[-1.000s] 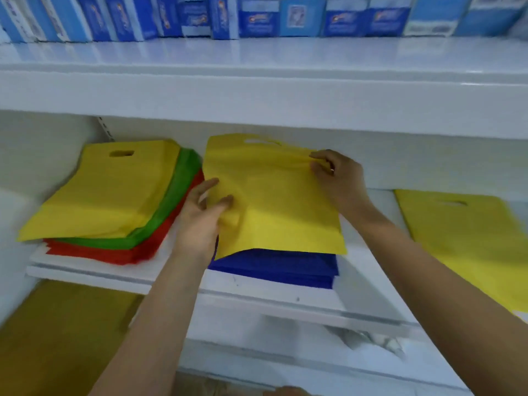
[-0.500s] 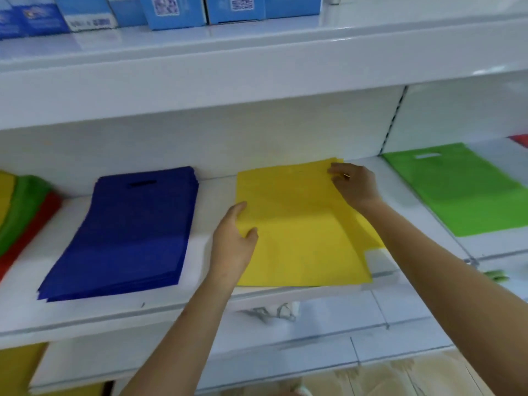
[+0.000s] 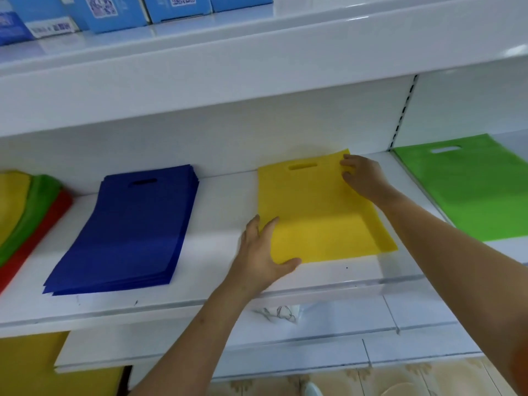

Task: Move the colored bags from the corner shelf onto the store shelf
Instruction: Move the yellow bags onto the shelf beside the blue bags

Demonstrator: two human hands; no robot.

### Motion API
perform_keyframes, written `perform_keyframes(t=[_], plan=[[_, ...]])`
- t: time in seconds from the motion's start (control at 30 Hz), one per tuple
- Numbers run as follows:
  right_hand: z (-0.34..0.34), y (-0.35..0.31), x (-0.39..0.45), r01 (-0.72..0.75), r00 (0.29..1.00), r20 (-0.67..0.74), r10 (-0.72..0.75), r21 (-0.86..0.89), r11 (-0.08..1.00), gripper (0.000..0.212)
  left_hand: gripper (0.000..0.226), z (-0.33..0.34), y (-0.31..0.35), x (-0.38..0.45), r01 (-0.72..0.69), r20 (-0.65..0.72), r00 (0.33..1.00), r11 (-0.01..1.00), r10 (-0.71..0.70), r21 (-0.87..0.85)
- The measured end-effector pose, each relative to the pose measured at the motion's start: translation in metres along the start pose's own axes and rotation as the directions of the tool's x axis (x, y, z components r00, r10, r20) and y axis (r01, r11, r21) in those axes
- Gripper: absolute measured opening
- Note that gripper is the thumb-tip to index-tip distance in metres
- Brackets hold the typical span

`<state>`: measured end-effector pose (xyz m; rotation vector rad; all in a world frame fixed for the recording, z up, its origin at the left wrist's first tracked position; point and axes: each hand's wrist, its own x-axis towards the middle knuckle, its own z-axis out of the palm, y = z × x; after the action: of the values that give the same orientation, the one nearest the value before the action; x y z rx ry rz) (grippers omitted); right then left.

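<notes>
Mixed pile (image 3: 25, 218) far left, blue stack (image 3: 128, 230) next. Left hand (image 3: 261, 252) flat, fingers straight, steadying the yellow bag (image 3: 320, 221) on the shelf (image 3: 211, 284); right hand (image 3: 364, 178) fingers spread on its top corner. Best to smooth outward, square it w/ the edge.

I'm in a shop: white retail shelving (image 3: 257, 292) with slotted upright (image 3: 404, 107), blue boxed goods (image 3: 114, 10) with QR codes up top, flat stacks of blue bags (image 3: 128, 224), yellow bag (image 3: 314, 218), green bag (image 3: 471, 190) laid out below.
</notes>
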<state>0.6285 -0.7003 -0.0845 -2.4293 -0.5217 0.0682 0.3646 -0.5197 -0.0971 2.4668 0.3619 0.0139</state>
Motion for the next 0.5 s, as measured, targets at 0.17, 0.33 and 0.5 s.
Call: perform_keyframes(t=[0.17, 0.33, 0.5], plan=[[0.004, -0.004, 0.001, -0.169, 0.985, 0.015, 0.17, -0.066, 0.983, 0.042, 0.098, 0.0, 0.007, 0.004, -0.006, 0.107, 0.994, 0.994, -0.005, 0.107], [0.01, -0.021, -0.002, -0.183, 0.981, 0.049, 0.189, -0.102, 0.978, 0.05, 0.087, 0.002, 0.007, 0.005, -0.018, 0.076, 0.997, 0.993, 0.009, 0.114], [0.016, -0.046, -0.01, -0.165, 0.983, 0.017, 0.182, -0.341, 0.925, 0.047, 0.098, -0.003, 0.007, 0.0, -0.062, 0.119, 0.992, 0.983, 0.042, 0.172]])
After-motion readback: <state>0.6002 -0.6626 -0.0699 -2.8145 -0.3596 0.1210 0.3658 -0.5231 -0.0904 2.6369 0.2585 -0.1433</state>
